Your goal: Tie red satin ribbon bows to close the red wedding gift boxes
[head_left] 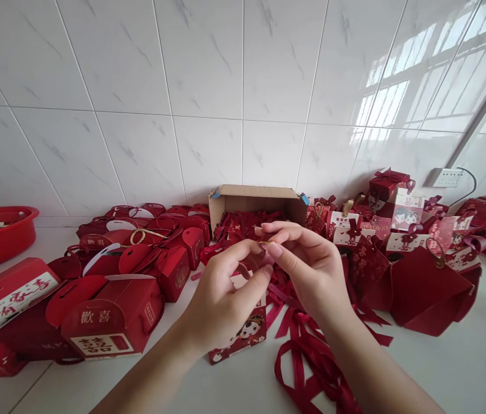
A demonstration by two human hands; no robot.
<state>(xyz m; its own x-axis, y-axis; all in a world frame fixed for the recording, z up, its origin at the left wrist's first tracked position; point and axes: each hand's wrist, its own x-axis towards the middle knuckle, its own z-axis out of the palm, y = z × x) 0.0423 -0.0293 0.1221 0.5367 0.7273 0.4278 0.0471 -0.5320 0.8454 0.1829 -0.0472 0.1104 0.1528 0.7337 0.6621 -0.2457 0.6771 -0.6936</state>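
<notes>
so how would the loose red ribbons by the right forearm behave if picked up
The red ribbons would probably flop, as they lie in slack loops. They look light, being thin, flat strips. Lifting one may drag others, since several overlap.

Gold strand (264, 242): thin, pinched at the fingertips of the left hand (228, 296) and right hand (316, 273); probably slightly curved, though fingers obscure most of it. Red box (249, 333): cartoon face printed, resting on the desk (182, 376) beneath, partly covered.

left hand (225, 296) above red box (249, 337)
</notes>
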